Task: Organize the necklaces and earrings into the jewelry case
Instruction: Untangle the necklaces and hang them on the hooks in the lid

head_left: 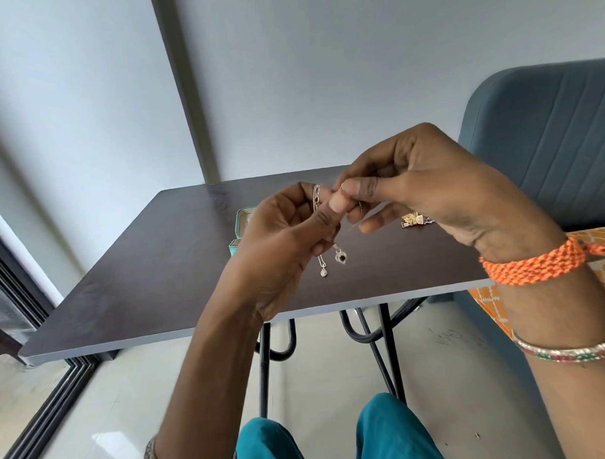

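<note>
Both hands are raised together above the middle of the dark wood-grain surface, working thin silver necklaces. The left hand has its fingers curled around the chains: a few fine strands loop over its forefinger at about 12 o'clock of the hand, and two ends hang out below the palm at about 5 o'clock. One end carries a small round, sparkly silver pendant; the other carries a heart-shaped silver pendant with a dark stone. Both dangle free just over the surface.

The right hand meets the left at its 9 o'clock, thumb and forefinger pinched tight at the same chains; a hair-thin strand seems to slant down from the pinch, though it is too fine to be sure.

Behind the left hand, at its 10 o'clock, a small teal jewelry case with a pale lining shows in part, its lid apparently open. Below the right hand, at its 7 o'clock, a small heap of gold and silver jewelry lies on the surface.

A braided orange thread band circles the right wrist, with a patterned metal bangle further up the arm. A padded blue-grey chair stands at 3 o'clock of the surface.
</note>
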A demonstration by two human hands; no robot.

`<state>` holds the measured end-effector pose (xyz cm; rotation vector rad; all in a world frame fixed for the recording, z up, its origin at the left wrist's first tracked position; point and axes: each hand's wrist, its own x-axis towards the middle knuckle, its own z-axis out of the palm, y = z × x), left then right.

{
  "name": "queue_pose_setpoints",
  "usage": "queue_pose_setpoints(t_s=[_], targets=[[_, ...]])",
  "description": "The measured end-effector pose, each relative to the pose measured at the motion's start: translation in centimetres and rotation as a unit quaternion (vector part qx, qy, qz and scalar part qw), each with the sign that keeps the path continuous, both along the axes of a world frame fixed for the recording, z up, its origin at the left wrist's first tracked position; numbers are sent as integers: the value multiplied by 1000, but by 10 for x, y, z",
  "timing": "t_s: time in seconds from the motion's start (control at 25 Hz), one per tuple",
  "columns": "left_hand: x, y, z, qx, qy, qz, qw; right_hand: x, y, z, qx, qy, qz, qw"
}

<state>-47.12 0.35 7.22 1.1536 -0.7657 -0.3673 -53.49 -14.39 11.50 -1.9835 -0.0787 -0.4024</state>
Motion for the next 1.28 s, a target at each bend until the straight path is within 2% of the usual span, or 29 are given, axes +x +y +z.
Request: queue_pose_setpoints(t_s=[0.2, 0.4, 0.6, 0.76, 0.88, 1.12, 1.28], targets=[[2, -3, -1, 41, -20, 75, 996, 10, 12, -10, -38, -93, -73, 992], [3, 1, 1, 32, -28, 58, 997, 15, 17, -15, -47, -147, -106, 982], [2, 3, -4, -37, 34, 13, 999, 13, 15, -13, -40, -101, -65, 992], [1, 6, -4, -84, 72, -55, 992, 8, 14, -15, 21, -17, 51, 998], [2, 7, 0, -95, 83, -58, 990, 5, 9, -14, 77, 8, 114, 990], [-2, 7, 1, -90, 59, -54, 993, 11, 5, -14, 71, 19, 104, 992], [2, 2, -6, -95, 91, -15, 991, 13, 10, -16, 89, 5, 78, 993]])
